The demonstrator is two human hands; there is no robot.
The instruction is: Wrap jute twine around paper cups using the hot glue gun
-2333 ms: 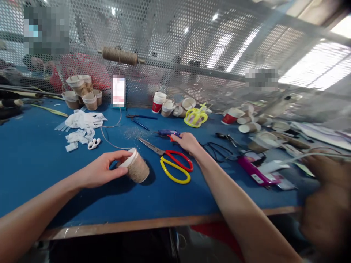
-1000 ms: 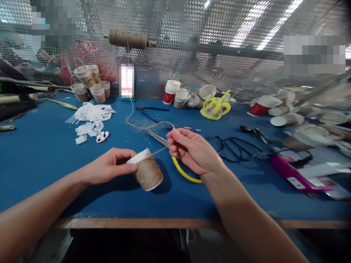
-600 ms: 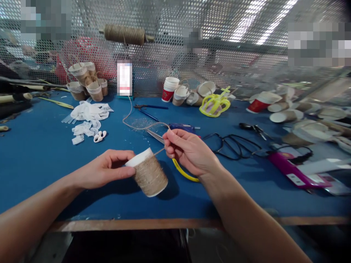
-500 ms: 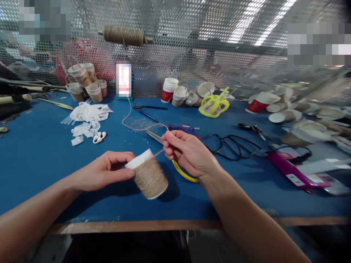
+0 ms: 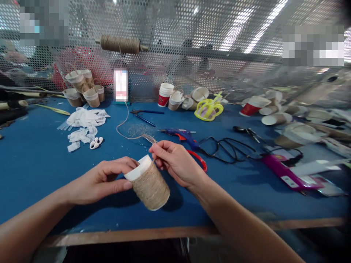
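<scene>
A paper cup [image 5: 151,185] wrapped in brown twine tilts above the blue table, its white rim still bare. My left hand [image 5: 109,179] grips it at the rim, thumb outside and fingers reaching into the mouth. Between thumb and fingers, my right hand [image 5: 172,159] pinches the twine [image 5: 127,137] close to the cup's upper edge. That strand runs back over the table toward a twine spool [image 5: 120,44] mounted on the mesh. Scissors [image 5: 197,160] with a red handle lie partly hidden beneath my right hand.
Behind my hands lie a blue glue gun [image 5: 183,136] with a black cord and pliers [image 5: 148,112]. White lace [image 5: 85,118] is at left. Twine-wrapped cups [image 5: 90,95] stand at back left. A yellow basket-like piece [image 5: 208,109] and a purple box [image 5: 285,175] are to the right.
My right hand has come down and closer to the cup's rim with the twine. The cup has turned a little, and the view has shifted slightly.
</scene>
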